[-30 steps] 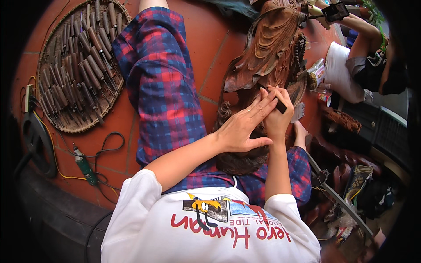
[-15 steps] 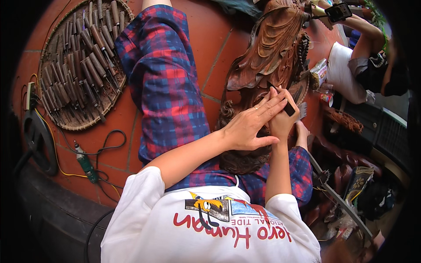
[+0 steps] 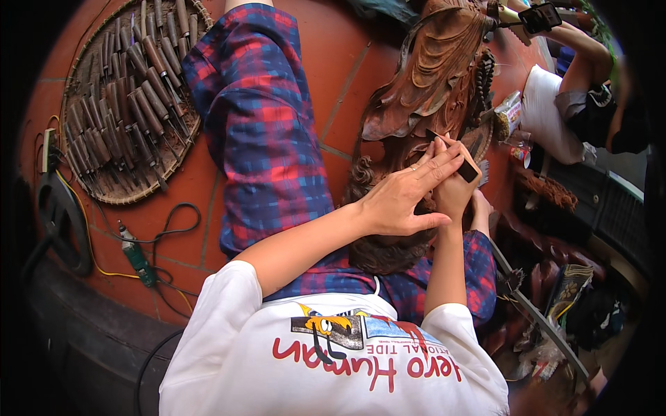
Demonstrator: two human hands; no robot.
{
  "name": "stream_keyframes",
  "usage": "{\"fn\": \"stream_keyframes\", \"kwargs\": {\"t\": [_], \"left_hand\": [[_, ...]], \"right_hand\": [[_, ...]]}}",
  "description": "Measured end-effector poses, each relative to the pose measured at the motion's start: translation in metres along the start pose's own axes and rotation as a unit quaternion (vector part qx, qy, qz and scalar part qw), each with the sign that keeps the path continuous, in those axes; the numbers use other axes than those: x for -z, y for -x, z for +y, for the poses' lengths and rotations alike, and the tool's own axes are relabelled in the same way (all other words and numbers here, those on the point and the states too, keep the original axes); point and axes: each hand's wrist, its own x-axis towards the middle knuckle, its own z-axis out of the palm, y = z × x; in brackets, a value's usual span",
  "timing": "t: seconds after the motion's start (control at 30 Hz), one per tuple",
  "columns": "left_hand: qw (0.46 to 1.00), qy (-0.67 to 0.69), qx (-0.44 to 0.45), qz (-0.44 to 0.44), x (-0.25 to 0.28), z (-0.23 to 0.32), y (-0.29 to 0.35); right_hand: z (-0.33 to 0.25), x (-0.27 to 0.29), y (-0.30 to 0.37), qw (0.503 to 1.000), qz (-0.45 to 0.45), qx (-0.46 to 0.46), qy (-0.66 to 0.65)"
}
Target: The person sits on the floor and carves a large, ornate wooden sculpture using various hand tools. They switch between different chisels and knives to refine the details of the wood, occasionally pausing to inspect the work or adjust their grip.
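Observation:
A brown carved wooden statue [image 3: 444, 66], with flowing folds and curled detail, lies in front of me and reaches into my lap. My right hand [image 3: 454, 191] is closed round a folded piece of sandpaper [image 3: 469, 171], dark on its face and brownish at the edge, against the statue. Laid across the right hand's fingers is my left hand [image 3: 402, 197], its fingers stretched out and thumb apart. Both hands hide the spot of carving beneath them.
A round woven tray [image 3: 111, 197] full of wooden-handled chisels [image 3: 142, 107] lies at the far left. Nearer is a green rotary tool [image 3: 137, 260] with cords on the tiled floor. A co-worker [image 3: 551, 118] sits at the upper right; a metal bar [image 3: 534, 312] slants at the right.
Both hands have shifted slightly to the right together over the statue. The sandpaper has turned a little, showing more of its dark face.

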Motion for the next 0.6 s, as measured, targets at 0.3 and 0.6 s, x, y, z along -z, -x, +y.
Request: {"fn": "stream_keyframes", "kwargs": {"t": [0.3,0.6], "left_hand": [[1.000,-0.002,-0.003,-0.011,-0.001,-0.002,0.000],[1.000,-0.003,0.009,-0.025,0.000,-0.002,-0.001]], "right_hand": [[-0.007,0.005,-0.002,0.999,-0.018,0.003,0.028],[-0.006,0.005,-0.002,0.999,-0.017,0.031,0.031]]}}
